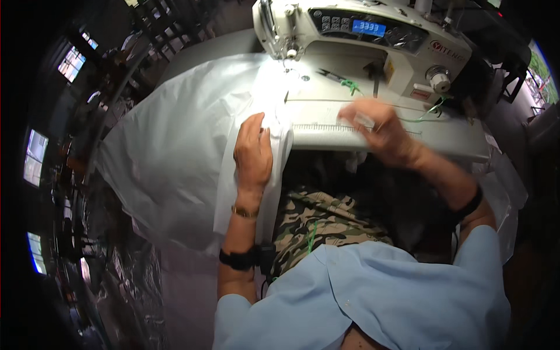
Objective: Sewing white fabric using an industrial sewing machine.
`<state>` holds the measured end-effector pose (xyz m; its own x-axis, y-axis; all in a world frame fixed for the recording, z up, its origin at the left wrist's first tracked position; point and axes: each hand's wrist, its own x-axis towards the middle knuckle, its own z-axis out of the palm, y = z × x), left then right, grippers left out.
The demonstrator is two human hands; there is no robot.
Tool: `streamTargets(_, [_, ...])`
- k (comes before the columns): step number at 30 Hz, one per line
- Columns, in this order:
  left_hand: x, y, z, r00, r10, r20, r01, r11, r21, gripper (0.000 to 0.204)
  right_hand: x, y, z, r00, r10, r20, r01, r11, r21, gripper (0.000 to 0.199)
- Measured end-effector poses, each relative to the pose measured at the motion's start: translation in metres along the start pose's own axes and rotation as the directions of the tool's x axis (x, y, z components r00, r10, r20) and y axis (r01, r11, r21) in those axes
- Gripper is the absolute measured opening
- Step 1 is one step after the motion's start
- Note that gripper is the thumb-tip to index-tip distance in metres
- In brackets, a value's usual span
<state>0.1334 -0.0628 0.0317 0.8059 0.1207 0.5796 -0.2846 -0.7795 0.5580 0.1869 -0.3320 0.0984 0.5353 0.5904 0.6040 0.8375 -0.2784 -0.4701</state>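
The left hand (253, 153) lies flat, palm down, on a folded strip of white cloth (175, 146). Its fingers are spread a little and press the cloth; they do not pinch it. The cloth runs out from under this hand, up to the needle (287, 74) of the white sewing machine (373, 41), which is just past the fingertips. More of the cloth spreads wide to the outer side of this hand and hangs down below the wrist.

The right hand (379, 129) is blurry. It sits over the front edge of the machine bed (326, 111). Its fingers are curled in, and I cannot tell if it holds anything. Small black scissors (332, 74) and a bit of green thread (352, 86) lie on the bed just past this hand. The 2 hands are well apart
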Motion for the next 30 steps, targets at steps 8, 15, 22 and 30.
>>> streamTargets(8, [-0.06, -0.08, -0.03, 0.998, -0.062, -0.019, 0.064, 0.902, 0.427, 0.05, -0.074, -0.004, 0.22, 0.731, 0.447, 0.515, -0.682, 0.489, 0.544, 0.034])
streamTargets(15, [-0.018, -0.139, -0.046, 0.999, 0.01, -0.038, 0.012, 0.837, 0.547, 0.056, -0.096, -0.023, 0.271, 0.594, 0.269, 0.758, -0.763, 0.488, 0.424, 0.031])
streamTargets(22, [0.0, -0.162, -0.05, 0.999, 0.045, 0.02, -0.049, 0.85, 0.524, 0.059, -0.077, -0.048, 0.254, 0.581, 0.419, 0.698, -0.794, 0.482, 0.371, 0.057])
streamTargets(30, [0.002, -0.16, -0.051, 1.0, 0.002, 0.03, -0.016, 0.89, 0.457, 0.062, -0.09, -0.037, 0.262, 0.667, 0.502, 0.55, -0.745, 0.426, 0.514, 0.041])
